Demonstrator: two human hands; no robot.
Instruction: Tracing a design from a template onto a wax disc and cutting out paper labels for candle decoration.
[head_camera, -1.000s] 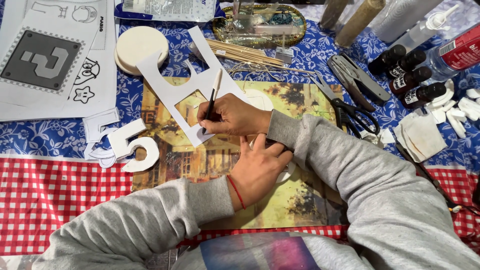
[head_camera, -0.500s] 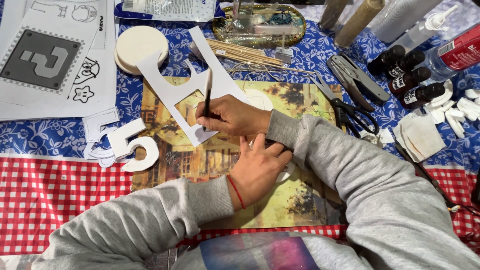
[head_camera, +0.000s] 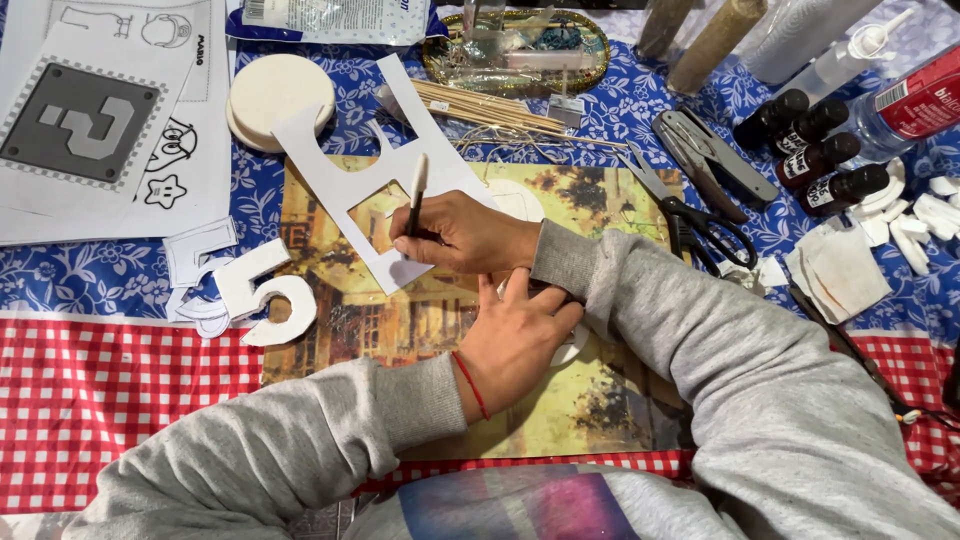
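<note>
Fingers of our right hand (head_camera: 455, 235) pinch a pen (head_camera: 415, 193), its tip on the white cutout sheet (head_camera: 345, 185) lying over the far-left part of the picture mat (head_camera: 600, 390). Our left hand (head_camera: 515, 340) lies flat, fingers spread, pressing the mat just near of the right wrist. White number cutouts (head_camera: 255, 295) sit left; scissors (head_camera: 690, 215) lie right.

Single head camera looks steeply down, close over the craft table (head_camera: 120, 420).
</note>
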